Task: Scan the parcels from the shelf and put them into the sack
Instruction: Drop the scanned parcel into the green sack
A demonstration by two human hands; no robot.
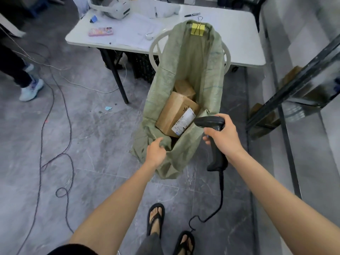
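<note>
A green woven sack [200, 70] hangs open from a white chair, held up by a yellow clip [197, 29]. Inside lie two cardboard parcels: a large one with a white label [174, 113] and a smaller one [184, 88] behind it. My left hand [155, 150] grips the sack's near rim. My right hand [223, 134] holds a black barcode scanner [213, 124] by its handle, just right of the sack's mouth, with its head pointing left toward the labelled parcel. The scanner's cable [220, 192] drops to the floor.
A white folding table [239, 37] stands behind the sack, with a headset, pens and papers on it. A metal shelf [301, 85] rises at the right with brown parcels on it. Loose cables [42, 126] trail over the grey floor at left, near another person's legs [24, 78].
</note>
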